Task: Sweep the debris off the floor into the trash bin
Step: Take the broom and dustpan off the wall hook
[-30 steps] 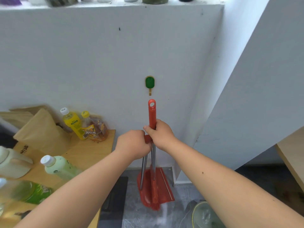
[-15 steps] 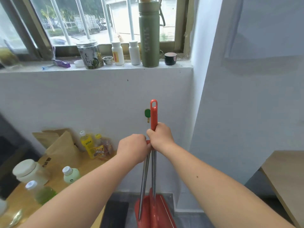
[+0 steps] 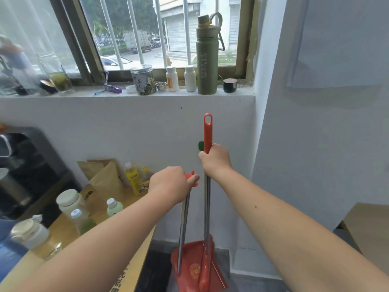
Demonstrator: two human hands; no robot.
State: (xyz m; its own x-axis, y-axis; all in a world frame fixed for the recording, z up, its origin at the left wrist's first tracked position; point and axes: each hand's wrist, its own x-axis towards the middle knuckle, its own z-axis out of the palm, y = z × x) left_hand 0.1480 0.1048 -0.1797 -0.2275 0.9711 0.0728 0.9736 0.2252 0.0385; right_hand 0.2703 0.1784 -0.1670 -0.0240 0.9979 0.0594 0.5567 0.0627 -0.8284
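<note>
"Broom (image 3: 207, 131) first: your right hand (image 3: 215, 160) is wrapped round its red grip, just under the loop at the top, in a firm fist."

"And your left hand (image 3: 170, 184) is curled over the red top of the dustpan (image 3: 188, 266) handle. It sits lower than your right hand and a little to the left of it."

"The two metal poles run down from your fists, apart at the top and closer together at the bottom. The broom's red lower end sits inside the red pan."

"You have both of them upright in front of the white wall (image 3: 126, 127), below the windowsill (image 3: 244, 92), near the corner on your right. The pan is low by the grey floor (image 3: 248, 286), but I can't tell whether it touches."

"Right behind the broom's grip there's a green hook (image 3: 201, 145) on the wall, half hidden by the handle."

"On your left is the table (image 3: 63, 230). It holds paper bags (image 3: 105, 180), a yellow bottle (image 3: 132, 178), a white-lidded jar (image 3: 69, 204) and some small bottles. Your left forearm crosses over its near edge."

"Up on the sill you've got a tall green flask (image 3: 207, 55), with two white bottles (image 3: 190, 78) and a clear jar (image 3: 143, 80) to its left."
</note>
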